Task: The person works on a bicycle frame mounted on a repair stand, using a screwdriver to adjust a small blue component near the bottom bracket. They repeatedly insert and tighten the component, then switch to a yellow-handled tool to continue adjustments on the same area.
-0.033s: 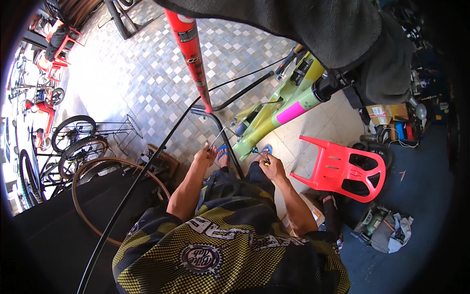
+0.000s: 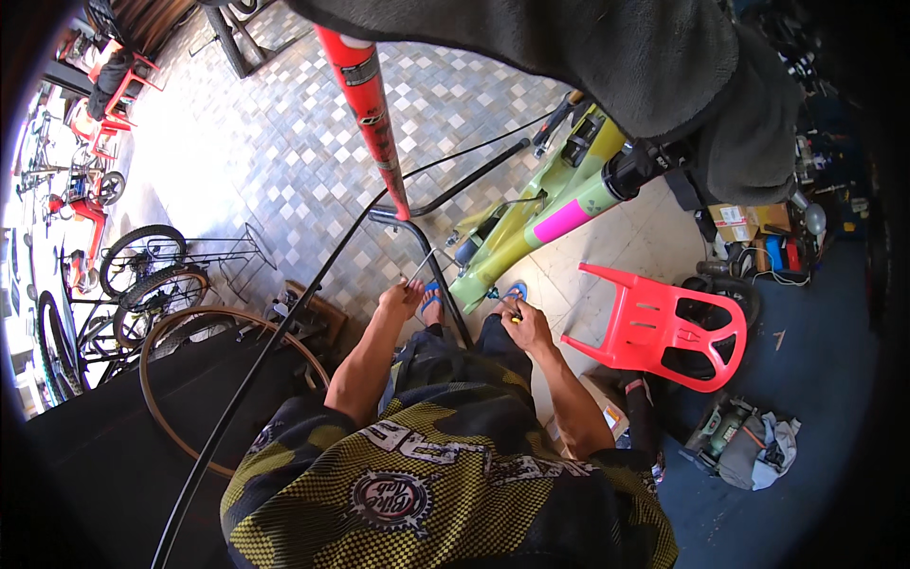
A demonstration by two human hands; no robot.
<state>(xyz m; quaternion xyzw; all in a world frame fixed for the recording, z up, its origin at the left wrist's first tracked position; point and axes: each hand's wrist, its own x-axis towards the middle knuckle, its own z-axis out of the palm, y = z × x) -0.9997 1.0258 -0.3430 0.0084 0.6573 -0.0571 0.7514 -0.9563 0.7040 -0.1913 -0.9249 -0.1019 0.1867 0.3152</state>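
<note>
A yellow-green bicycle frame (image 2: pixel 517 248) with a pink patch on its tube hangs tilted in front of me, its lower end between my hands. My left hand (image 2: pixel 401 297) is closed on a thin grey metal rod (image 2: pixel 424 264) that slants up toward the frame's lower left side. On the other side, my right hand (image 2: pixel 527 327) grips a small tool with a yellow and black handle (image 2: pixel 516 320). The tool's tip points at the frame's lower end; I cannot tell whether it touches. My fingers partly hide both held things.
A red post (image 2: pixel 370 114) rises from a black tubular base (image 2: pixel 422 237) just left of the frame. Dark cloth (image 2: pixel 616 57) hangs overhead. To my right lies a red plastic chair (image 2: pixel 654 327). Several bicycle wheels (image 2: pixel 156 256) and a bare rim (image 2: pixel 147 379) are at left.
</note>
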